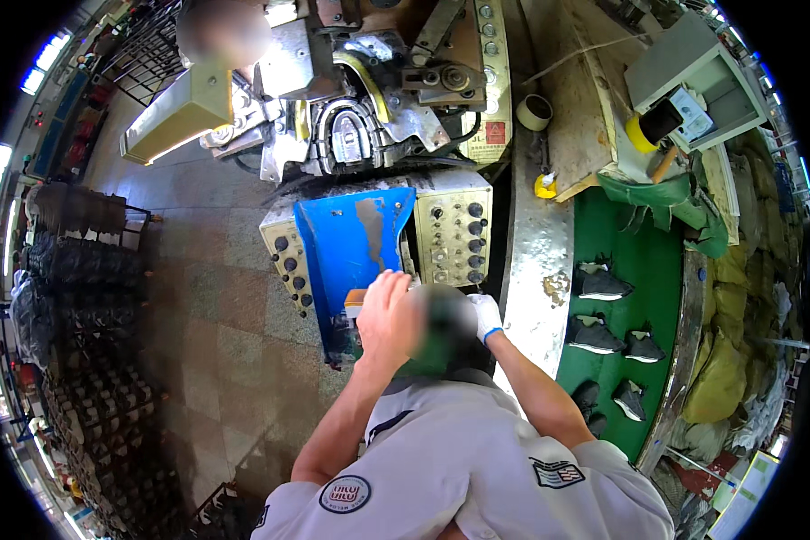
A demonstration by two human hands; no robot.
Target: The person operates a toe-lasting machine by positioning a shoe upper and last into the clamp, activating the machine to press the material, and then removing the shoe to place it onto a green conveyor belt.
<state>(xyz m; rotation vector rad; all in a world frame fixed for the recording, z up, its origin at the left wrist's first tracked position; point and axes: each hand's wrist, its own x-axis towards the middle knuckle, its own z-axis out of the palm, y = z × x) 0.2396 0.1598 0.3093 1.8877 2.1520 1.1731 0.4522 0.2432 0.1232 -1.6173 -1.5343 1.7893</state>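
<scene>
Nearby, dark shoe uppers (pixel 600 284) dot green conveyor (pixel 652 261)

The machine (pixel 369 99) is bare cast metal, dull grey and scuffed, with a blue painted panel (pixel 351 243) whose paint is scraped down to steel near its top edge. Beside it runs a shiny, blotched sheet-metal strip (pixel 535 270). The conveyor belt (pixel 643 261) looks like matt green rubber, carrying dark cloth shoe uppers (pixel 600 283). The right hand (pixel 486 315) wears a white knit glove; the left hand (pixel 387 310) is bare.
</scene>
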